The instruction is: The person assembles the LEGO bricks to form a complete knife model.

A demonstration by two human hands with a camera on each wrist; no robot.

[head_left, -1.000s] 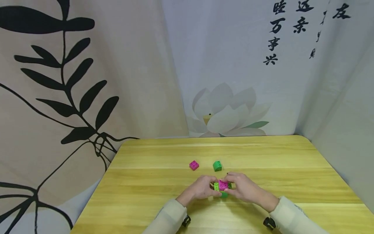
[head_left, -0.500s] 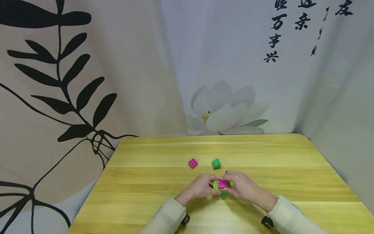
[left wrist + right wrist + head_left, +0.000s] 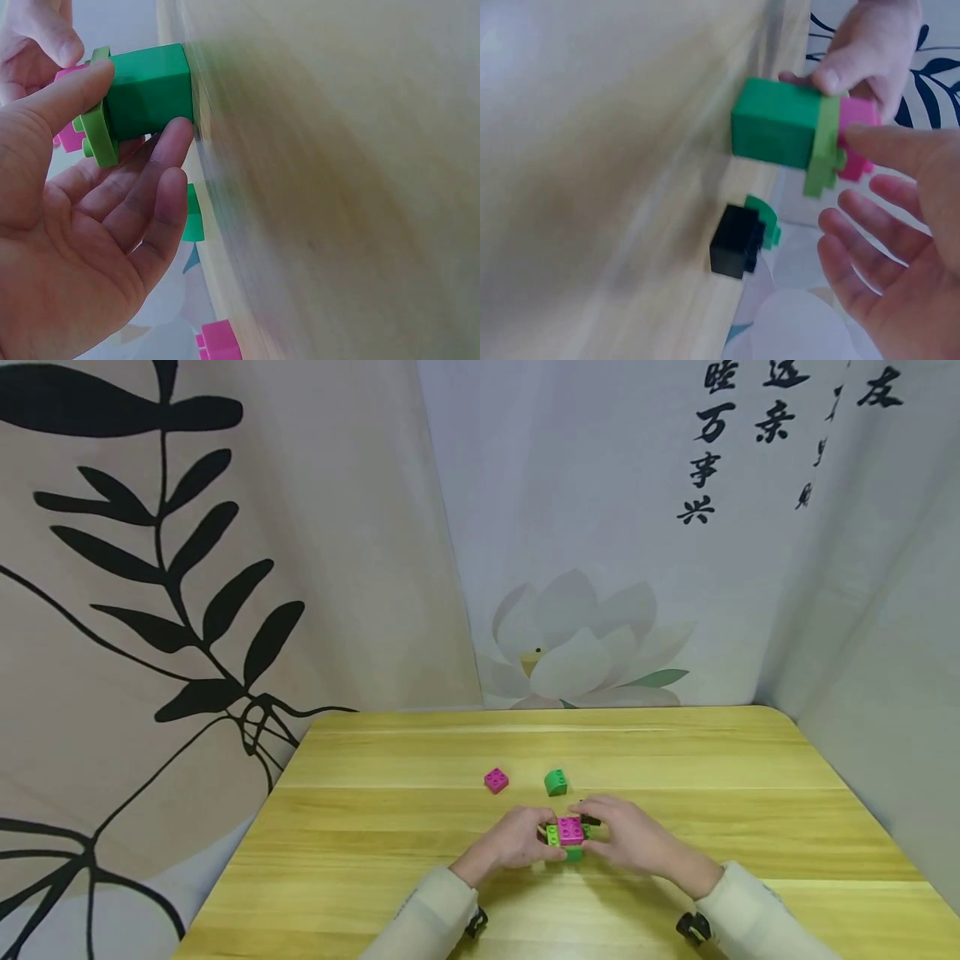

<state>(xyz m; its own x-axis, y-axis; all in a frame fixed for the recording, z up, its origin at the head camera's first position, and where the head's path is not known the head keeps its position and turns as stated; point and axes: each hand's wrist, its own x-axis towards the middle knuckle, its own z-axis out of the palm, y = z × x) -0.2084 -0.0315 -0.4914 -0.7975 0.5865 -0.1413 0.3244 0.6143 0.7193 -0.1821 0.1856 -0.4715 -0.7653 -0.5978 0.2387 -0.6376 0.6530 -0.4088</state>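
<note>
Between the two hands, on the table, is a small stack of toy building bricks: a dark green block (image 3: pixel 150 94) at the bottom, a light green plate (image 3: pixel 552 835) across it, and a pink brick (image 3: pixel 570 830) on top. My left hand (image 3: pixel 519 838) pinches the stack from its left side, thumb at the plate and a fingertip low on the dark green block. My right hand (image 3: pixel 628 837) is at the stack's right side with its fingers spread and loose. In the right wrist view its thumb (image 3: pixel 892 146) overlaps the pink brick.
Behind the stack lie a loose pink brick (image 3: pixel 496 780) and a green brick with a rounded side (image 3: pixel 556 782). A black brick (image 3: pixel 735 241) stands just beyond the right hand, mostly covered by it in the head view. A printed curtain (image 3: pixel 360 568) hangs behind the wooden table (image 3: pixel 750 827).
My right hand's fingers have come away from the pink brick and shifted slightly right, showing more of the brick and the black one. The left hand keeps its hold.
</note>
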